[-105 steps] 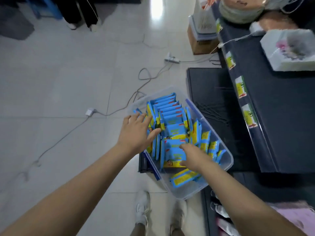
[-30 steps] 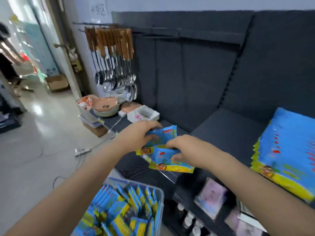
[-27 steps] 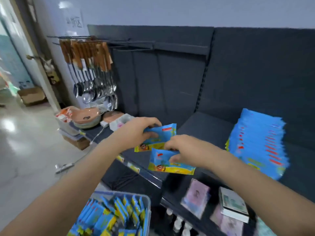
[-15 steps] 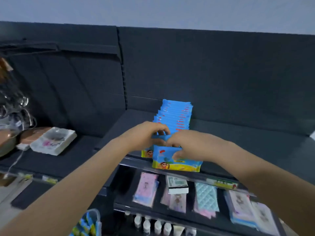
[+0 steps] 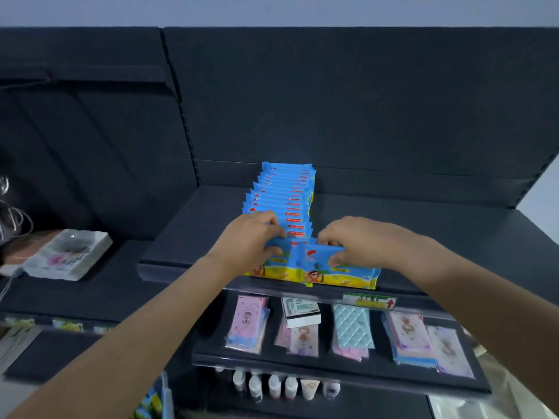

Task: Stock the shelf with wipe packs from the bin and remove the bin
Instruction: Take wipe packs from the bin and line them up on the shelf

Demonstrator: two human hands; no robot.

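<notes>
The left hand (image 5: 246,240) curls its fingers over the top edge of a flat blue-and-yellow plastic wipe pack (image 5: 269,269), thumb on the front face, pinching it upright at the front lip of the dark grey upper shelf (image 5: 187,234). Just beside it, the right hand (image 5: 361,240) grips a second blue-and-yellow wipe pack (image 5: 348,272) in the same way. The two packs overlap slightly at their inner ends, yellow edges downward. Directly behind them, a long row of matching blue wipe packs (image 5: 282,192) stands on edge, running back to the dark back panel (image 5: 363,101). Under the shelf lip hangs a green-and-white price label (image 5: 369,299). The lower shelf (image 5: 332,373) carries flat pink and pale blue pouches (image 5: 246,325) and a small white box (image 5: 301,311), with little white bottles (image 5: 273,387) beneath. On the neighbouring shelf to the left lies a white printed packet (image 5: 66,255). At the bottom left edge shows a sliver of the clear plastic bin (image 5: 165,397), with blue and yellow packs inside it.
</notes>
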